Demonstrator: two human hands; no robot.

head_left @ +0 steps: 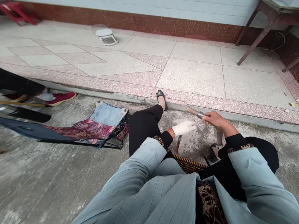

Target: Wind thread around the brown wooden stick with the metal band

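Note:
My right hand is bare and closed around one end of a brown wooden handle. Silvery wire is wound about this handle beside my fingers, and its far end points left towards the step. My left hand wears a white knitted glove and is held lower, a short way apart from the handle. Its fingers are curled together; whether anything is inside them is hidden. Beneath my arms shows an orange and black woven seat between my legs.
A folding recliner with denim and floral cloth stands to the left, beside another person's red shoe. A raised tiled step runs across in front. Beyond are a small white stool, a red stool and a wooden table.

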